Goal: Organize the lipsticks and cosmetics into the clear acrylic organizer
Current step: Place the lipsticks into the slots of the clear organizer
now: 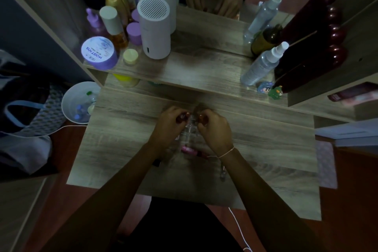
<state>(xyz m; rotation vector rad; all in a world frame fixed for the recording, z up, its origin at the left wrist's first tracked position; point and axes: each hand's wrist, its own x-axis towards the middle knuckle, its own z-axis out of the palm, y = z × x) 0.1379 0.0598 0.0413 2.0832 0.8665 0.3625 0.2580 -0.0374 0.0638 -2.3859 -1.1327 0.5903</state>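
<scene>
The clear acrylic organizer [189, 132] stands on the wooden table [266, 149], mostly hidden between my hands. My left hand [169, 121] is closed on a small dark red cosmetic [182, 117] at the organizer's top left. My right hand [213, 127] is closed on another reddish item [201, 117] at its top right. A pink cosmetic [188, 149] lies just in front of the organizer, next to a dark red lipstick [201, 153]. A metallic tube [222, 173] lies under my right forearm.
On the raised shelf [184, 67] stand a white cylindrical device [155, 28], bottles and purple jars at left, spray bottles [263, 63] and a dark red bag at right. A white bin [78, 102] sits left of the table. A mirror at the back reflects my hands.
</scene>
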